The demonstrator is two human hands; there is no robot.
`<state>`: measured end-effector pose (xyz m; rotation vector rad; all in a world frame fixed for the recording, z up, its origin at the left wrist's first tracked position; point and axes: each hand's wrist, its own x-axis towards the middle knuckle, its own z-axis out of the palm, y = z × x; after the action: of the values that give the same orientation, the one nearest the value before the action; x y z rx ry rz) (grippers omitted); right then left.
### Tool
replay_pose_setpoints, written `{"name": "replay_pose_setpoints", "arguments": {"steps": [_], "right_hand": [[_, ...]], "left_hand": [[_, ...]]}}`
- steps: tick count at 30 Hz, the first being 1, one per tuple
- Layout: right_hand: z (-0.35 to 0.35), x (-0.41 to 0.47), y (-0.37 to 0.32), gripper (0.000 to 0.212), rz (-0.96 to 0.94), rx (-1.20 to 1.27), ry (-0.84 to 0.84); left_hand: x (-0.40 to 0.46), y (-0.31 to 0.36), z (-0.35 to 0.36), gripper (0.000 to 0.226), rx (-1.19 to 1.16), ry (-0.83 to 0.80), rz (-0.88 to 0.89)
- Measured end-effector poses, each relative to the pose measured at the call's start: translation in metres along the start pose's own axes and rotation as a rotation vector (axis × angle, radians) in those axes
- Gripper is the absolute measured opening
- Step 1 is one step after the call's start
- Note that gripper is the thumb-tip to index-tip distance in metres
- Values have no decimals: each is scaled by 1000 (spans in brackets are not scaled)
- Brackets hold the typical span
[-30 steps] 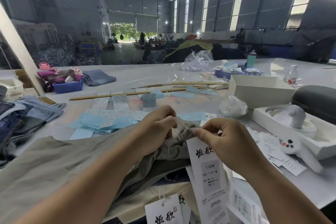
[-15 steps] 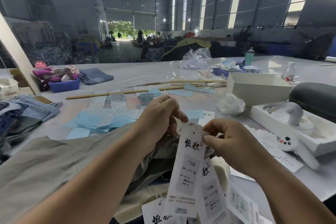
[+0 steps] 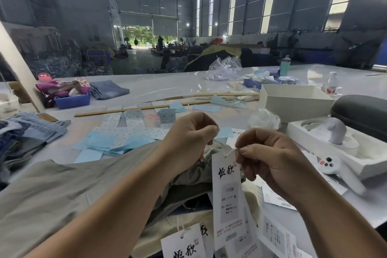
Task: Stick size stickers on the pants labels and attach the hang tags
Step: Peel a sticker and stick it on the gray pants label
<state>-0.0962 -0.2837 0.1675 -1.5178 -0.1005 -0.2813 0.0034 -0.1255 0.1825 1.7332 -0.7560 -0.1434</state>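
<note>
nearest me, a spare tag (image 3: 184,245) lies on the pile by my arms. above it the tag (image 3: 228,197) i'm fitting hangs upright from its string (image 3: 229,152), whose far end my right hand (image 3: 270,161) pinches between thumb and fingertip. my left hand (image 3: 188,140) is curled over the bunched waistband of the pants (image 3: 62,199), seemingly pinching the string's other end, though my own fingers cover that.

the tag is thin card: light, stiff enough to hang flat, easy to crease, so i'd leave the card alone and hold only by the string near the hole. the string is fine and slick, likely to slip from a loose pinch, so it wants fingertips. the pants are soft and floppy; i'd gather them at the waistband, where the loop or label must be.

i can't see the string's fastening, the pants label or any size sticker on it; my left hand and the folds hide them. the small print on the tag is too blurred to read. more tags (image 3: 276,239) run off the bottom edge.

further out on the table (image 3: 167,88), sticker sheets (image 3: 129,132) lie among blue backing paper (image 3: 100,142).
</note>
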Motion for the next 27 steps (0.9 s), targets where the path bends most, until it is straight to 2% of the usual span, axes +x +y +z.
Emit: {"name": "replay_pose_setpoints", "arguments": {"steps": [3,5,9,12,14,19,21,27], "right_hand": [[0,1,0,24,0,133,-69],[3,1,0,17,-7,150,-74],[5,3,4,19,-13,170,2],[5,3,5,14,-12,142,48],[5,3,4,12,-9,123,65],[5,2,3,13,18,107,30],[7,1,4,15,15,140,15],[9,2,8,13,-12,292,2]], "left_hand": [[-3,3,0,15,7,-44,14],[-4,5,0,14,-5,-47,25],[-6,9,1,13,-54,-21,64],[-7,10,3,4,-101,7,100],[-6,9,4,8,-97,24,113],[-1,2,5,15,-130,-24,71],[-2,-2,6,5,-129,-75,53],[-3,-7,9,13,-195,-113,-27]]}}
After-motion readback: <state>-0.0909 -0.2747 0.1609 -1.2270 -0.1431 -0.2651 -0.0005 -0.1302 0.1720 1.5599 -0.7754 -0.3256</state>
